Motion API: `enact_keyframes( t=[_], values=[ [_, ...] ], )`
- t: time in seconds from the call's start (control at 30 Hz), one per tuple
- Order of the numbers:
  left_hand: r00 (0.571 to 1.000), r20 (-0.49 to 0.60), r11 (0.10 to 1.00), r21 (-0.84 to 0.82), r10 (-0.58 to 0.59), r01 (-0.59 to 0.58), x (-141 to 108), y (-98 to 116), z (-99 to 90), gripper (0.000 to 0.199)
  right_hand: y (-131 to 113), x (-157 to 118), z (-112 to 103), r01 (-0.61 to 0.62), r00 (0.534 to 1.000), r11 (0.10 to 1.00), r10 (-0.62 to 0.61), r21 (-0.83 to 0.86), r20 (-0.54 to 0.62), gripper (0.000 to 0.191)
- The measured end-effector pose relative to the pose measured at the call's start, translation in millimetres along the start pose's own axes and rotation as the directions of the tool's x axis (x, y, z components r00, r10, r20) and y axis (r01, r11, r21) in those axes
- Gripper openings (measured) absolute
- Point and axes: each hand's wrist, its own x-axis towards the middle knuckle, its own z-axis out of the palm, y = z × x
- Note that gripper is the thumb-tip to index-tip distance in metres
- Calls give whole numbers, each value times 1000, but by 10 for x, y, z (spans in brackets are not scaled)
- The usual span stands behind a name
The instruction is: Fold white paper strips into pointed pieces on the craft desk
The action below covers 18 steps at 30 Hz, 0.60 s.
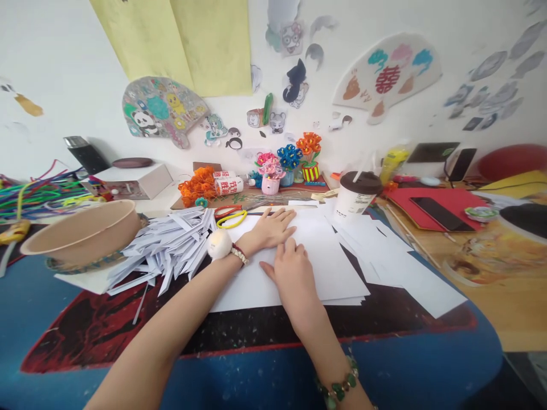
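White sheets of paper (248, 287) lie stacked on a dark mat at the middle of the table. My left hand (271, 228) rests flat on the upper part of the stack, fingers stretched out to the right; a white fluffy ball and a beaded band are on its wrist. Just below and to the right, my right hand (294, 270) touches the paper with its fingers bent and the thumb apart, holding nothing that I can see. A green bracelet circles the right wrist. Left of the stack is a heap of folded paper strips (171, 242).
Scissors with yellow and red handles (232, 219) lie behind the stack. A lidded cup (356, 193) stands behind right, near loose papers (431, 285). A beige bowl (85, 230) is at left. Small flower pots (270, 184) stand by the wall; a phone (440, 213) lies on a red folder.
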Motion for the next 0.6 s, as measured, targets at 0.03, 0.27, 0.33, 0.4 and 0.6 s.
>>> enact_keyframes(
  t=[0.03, 0.27, 0.33, 0.4, 0.6],
  values=[
    [1000, 1, 1000, -6, -2, 2, -3, 1, -1, 58, 16, -8, -9, 0, 1000, 1000, 0, 1, 2, 49],
    [1000, -4, 1000, -19, 6, -6, 0, 3, 38, 60, 525, 130, -111, 117, 993, 973, -116, 199, -15, 28],
    [1000, -15, 1000, -14, 13, -13, 0, 4, 52, 59, 679, 236, -92, 136, 991, 958, -136, 251, -15, 27],
    [999, -28, 1000, -11, 16, -17, -1, 5, 65, 58, 766, 330, -5, 194, 981, 955, -181, 225, -74, 31],
    [998, -55, 1000, -6, 8, -8, 6, 20, 92, 57, 806, 416, 439, 249, 959, 966, -236, 65, -155, 57]
  ],
)
